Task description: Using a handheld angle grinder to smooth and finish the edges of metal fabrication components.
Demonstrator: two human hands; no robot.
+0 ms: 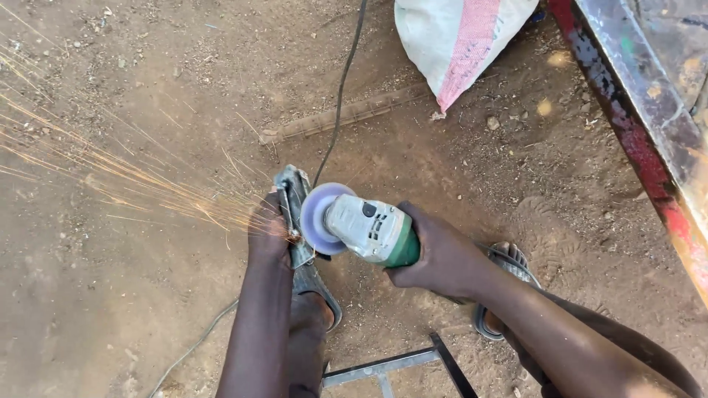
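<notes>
My right hand grips the green body of an angle grinder. Its spinning disc meets a grey metal piece lying on the dirt, and orange sparks stream off to the left. My left hand presses down on that metal piece right beside the disc. My left foot in a sandal rests on the lower end of the metal piece. The grinder's black cable runs away toward the top of the view.
A white and pink woven sack lies at the top. A rusty red metal beam crosses the right side. A thin metal frame sits at the bottom. My right foot wears a sandal. A ridged strip lies in the dirt.
</notes>
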